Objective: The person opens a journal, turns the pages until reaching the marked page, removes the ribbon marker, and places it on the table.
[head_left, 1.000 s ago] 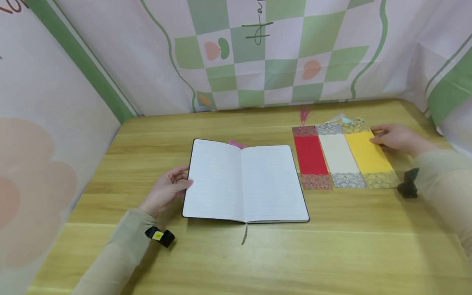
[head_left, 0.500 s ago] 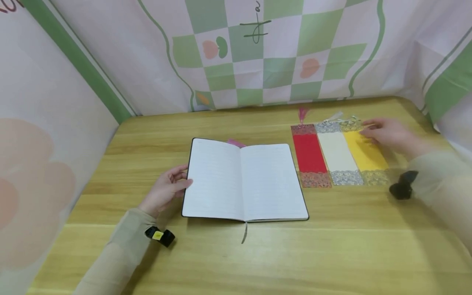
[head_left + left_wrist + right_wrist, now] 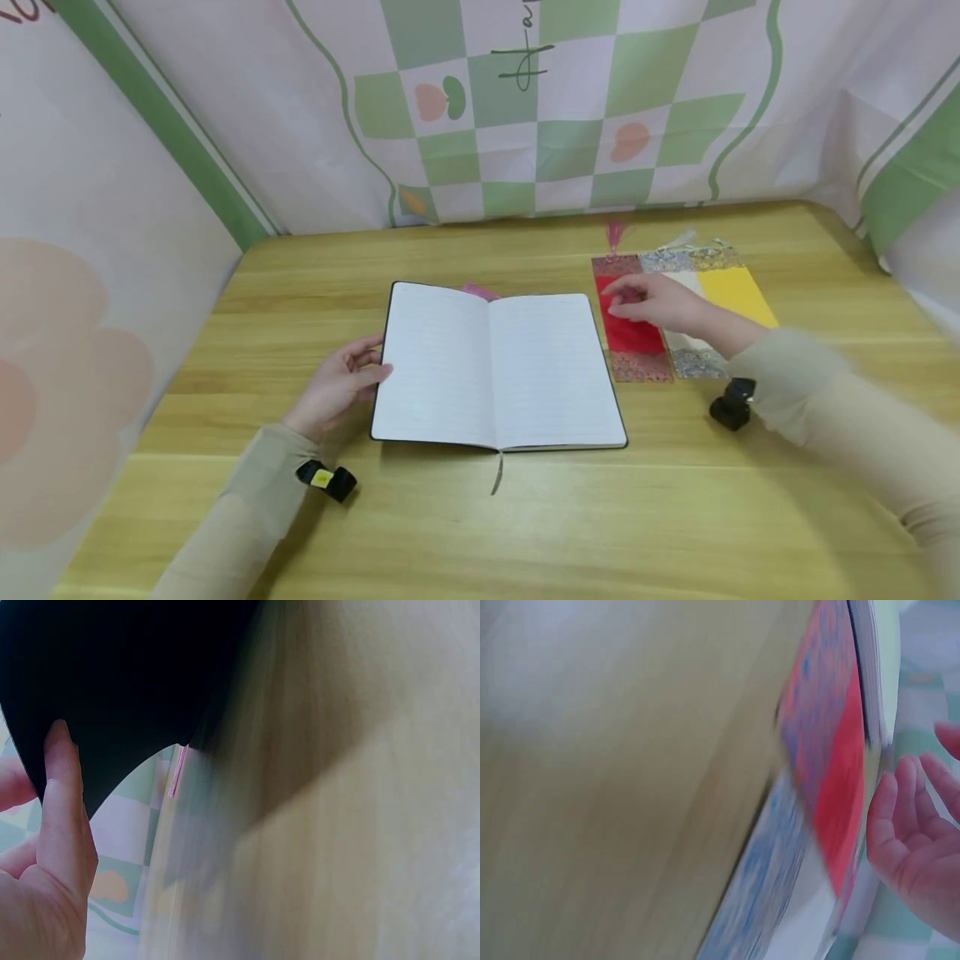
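Note:
An open notebook (image 3: 435, 367) with blank white pages and a dark cover lies on the table, its left half slightly raised. My left hand (image 3: 341, 387) pinches that half's outer edge, thumb on the page and fingers behind; the left wrist view shows them on the black cover (image 3: 135, 667). My right hand (image 3: 656, 302), fingers loosely bent and holding nothing, is over the red bookmark (image 3: 637, 337) and partly covers the white bookmark (image 3: 682, 343). Right of these lies the yellow bookmark (image 3: 735, 292), its lower part hidden by my forearm. All three have patterned ends.
A pink tassel (image 3: 617, 237) tops the red bookmark. Something pink (image 3: 480, 292) sticks out behind the notebook, and a grey ribbon (image 3: 498, 473) hangs from its spine. The wooden table (image 3: 525, 533) ends at a patterned cloth (image 3: 570, 150) at the back.
My right hand has left the yellow bookmark's right side and moved left over the white one to the red one. My left hand keeps its place on the notebook.

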A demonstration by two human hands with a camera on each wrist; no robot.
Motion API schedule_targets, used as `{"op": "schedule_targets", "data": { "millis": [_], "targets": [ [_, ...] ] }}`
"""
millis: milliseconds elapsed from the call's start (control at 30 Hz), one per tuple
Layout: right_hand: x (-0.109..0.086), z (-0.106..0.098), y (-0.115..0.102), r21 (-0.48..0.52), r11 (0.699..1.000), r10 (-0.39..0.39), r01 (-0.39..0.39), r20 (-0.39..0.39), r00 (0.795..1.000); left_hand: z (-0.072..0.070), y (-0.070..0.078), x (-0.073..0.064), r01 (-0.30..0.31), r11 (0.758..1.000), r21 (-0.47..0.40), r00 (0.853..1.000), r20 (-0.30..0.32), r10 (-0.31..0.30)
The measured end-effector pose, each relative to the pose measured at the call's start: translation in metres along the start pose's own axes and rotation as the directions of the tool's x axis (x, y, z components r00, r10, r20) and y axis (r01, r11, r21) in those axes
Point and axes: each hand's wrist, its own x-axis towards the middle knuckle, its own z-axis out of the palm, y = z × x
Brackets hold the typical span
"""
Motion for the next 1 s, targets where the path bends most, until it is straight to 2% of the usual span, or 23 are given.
{"op": "schedule_targets", "data": {
  "millis": [133,233,333,733,900,1000],
  "targets": [
    [0.009,0.016,-0.015,-0.089,0.993,-0.076,0.074,-0.020,0.997,0.000,-0.001,0.001,-0.003,1.000,-0.012,1.000,0.002,0.003],
    [0.015,0.026,-0.024,-0.159,0.976,-0.158,0.151,-0.028,0.987,-0.001,-0.001,0.001,-0.004,1.000,-0.015,1.000,0.004,0.004],
    [0.021,0.033,-0.031,-0.231,0.952,-0.208,0.200,-0.009,0.978,0.000,-0.002,0.001,0.001,1.000,-0.017,1.000,0.002,-0.001],
    [0.042,0.049,-0.045,-0.374,0.910,-0.142,0.180,0.126,0.982,0.001,-0.002,0.000,-0.008,1.000,-0.020,1.000,0.007,0.008],
    [0.045,0.047,-0.050,-0.465,0.872,-0.097,0.151,0.139,0.986,0.001,-0.002,0.001,0.002,0.999,-0.035,1.000,0.007,-0.002],
    [0.044,0.047,-0.053,-0.502,0.852,-0.098,0.151,0.131,0.987,0.001,-0.002,0.001,0.003,0.999,-0.037,1.000,0.009,-0.002]
  ]
}}
